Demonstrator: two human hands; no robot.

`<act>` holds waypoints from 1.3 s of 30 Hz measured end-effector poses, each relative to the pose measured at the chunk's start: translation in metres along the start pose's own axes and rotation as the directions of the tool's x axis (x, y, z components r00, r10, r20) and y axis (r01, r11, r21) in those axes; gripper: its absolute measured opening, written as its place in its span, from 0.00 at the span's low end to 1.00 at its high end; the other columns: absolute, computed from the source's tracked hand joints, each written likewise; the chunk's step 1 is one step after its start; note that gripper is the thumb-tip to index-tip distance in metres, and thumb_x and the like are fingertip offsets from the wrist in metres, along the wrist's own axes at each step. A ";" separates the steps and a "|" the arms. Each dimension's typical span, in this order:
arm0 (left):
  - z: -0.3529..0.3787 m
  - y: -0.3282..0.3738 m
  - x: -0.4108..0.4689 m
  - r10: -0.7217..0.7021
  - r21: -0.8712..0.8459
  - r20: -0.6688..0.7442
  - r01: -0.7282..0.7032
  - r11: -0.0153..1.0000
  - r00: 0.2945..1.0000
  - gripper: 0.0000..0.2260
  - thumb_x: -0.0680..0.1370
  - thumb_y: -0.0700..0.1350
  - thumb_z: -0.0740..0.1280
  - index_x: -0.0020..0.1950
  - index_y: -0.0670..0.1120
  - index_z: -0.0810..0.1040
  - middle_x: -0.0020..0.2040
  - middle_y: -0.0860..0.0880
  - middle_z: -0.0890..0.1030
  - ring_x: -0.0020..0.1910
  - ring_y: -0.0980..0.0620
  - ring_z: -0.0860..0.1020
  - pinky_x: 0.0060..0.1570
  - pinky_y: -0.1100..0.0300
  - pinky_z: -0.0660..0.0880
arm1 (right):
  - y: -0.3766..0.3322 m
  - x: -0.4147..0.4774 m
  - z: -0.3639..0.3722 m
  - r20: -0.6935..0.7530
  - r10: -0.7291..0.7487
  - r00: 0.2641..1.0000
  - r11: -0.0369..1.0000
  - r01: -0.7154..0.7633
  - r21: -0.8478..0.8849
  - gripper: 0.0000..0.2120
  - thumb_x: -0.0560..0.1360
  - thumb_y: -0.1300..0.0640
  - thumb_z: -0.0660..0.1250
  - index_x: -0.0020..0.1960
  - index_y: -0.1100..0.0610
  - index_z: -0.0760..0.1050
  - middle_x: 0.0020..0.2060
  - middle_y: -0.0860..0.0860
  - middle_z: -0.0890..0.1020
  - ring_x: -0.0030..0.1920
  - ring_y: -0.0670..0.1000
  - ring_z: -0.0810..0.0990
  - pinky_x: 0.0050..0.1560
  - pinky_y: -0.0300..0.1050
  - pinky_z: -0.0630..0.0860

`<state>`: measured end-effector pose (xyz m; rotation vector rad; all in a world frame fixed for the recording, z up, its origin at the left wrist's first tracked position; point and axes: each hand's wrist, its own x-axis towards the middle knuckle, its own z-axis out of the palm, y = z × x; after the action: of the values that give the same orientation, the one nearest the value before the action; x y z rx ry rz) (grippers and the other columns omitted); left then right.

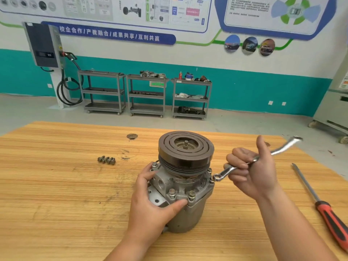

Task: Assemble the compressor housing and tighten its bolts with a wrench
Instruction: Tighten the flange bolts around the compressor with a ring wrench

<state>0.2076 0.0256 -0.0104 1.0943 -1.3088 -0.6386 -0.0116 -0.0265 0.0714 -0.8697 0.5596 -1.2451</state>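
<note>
The grey compressor [185, 196] stands upright on the wooden table [56, 194], its dark grooved pulley [185, 149] on top. Several bolts sit in its housing flange, two at the front [181, 194]. My left hand [152, 206] grips the housing from the left, thumb across the front under the flange. My right hand [252, 170] holds a silver ring wrench [228, 170] by its shaft. The wrench's ring end [217, 177] sits at a bolt on the flange's right side.
Three loose bolts [106, 160] lie on the table to the left of the compressor. A round metal disc [132, 136] lies near the far edge. A red-and-black-handled screwdriver [323, 206] lies at the right. Grey tool carts [146, 95] stand by the far wall.
</note>
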 end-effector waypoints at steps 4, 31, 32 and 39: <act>0.007 0.001 -0.006 -0.024 0.026 -0.041 0.025 0.999 0.999 0.35 0.51 0.65 0.76 0.54 0.71 0.65 0.69 0.72 0.61 0.69 0.61 0.66 0.67 0.49 0.69 | 0.000 0.028 -0.012 0.110 0.154 0.982 0.987 -0.158 0.030 0.28 0.71 0.30 0.50 0.25 0.51 0.58 0.20 0.47 0.67 0.22 0.44 0.55 0.15 0.32 0.58; -0.015 -0.027 0.069 -0.140 -0.447 0.113 0.176 0.877 0.984 0.06 0.64 0.42 0.76 0.31 0.49 0.80 0.37 0.49 0.81 0.39 0.48 0.77 0.43 0.55 0.74 | 0.058 -0.058 0.054 -0.233 -0.730 0.642 0.655 0.561 -0.507 0.13 0.66 0.46 0.64 0.27 0.52 0.73 0.27 0.48 0.76 0.28 0.43 0.70 0.30 0.31 0.67; -0.014 -0.028 0.070 -0.138 -0.453 0.110 0.173 0.875 0.984 0.05 0.64 0.43 0.75 0.31 0.49 0.80 0.37 0.49 0.81 0.40 0.49 0.77 0.43 0.55 0.74 | 0.048 -0.053 0.048 -0.249 -0.679 0.691 0.715 0.544 -0.440 0.17 0.69 0.45 0.64 0.24 0.51 0.71 0.25 0.48 0.75 0.27 0.44 0.70 0.28 0.33 0.66; -0.014 -0.030 0.070 -0.131 -0.485 0.136 0.182 0.855 0.982 0.06 0.69 0.44 0.67 0.37 0.47 0.84 0.42 0.46 0.82 0.44 0.47 0.79 0.48 0.54 0.76 | 0.013 0.007 -0.005 -0.118 -0.116 0.986 0.993 0.114 -0.018 0.28 0.70 0.34 0.51 0.21 0.53 0.64 0.20 0.49 0.65 0.22 0.47 0.62 0.22 0.36 0.58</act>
<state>0.2414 -0.0436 -0.0055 0.7505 -1.0550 -1.0977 -0.0061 -0.0339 0.0589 -0.8506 0.6193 -1.4071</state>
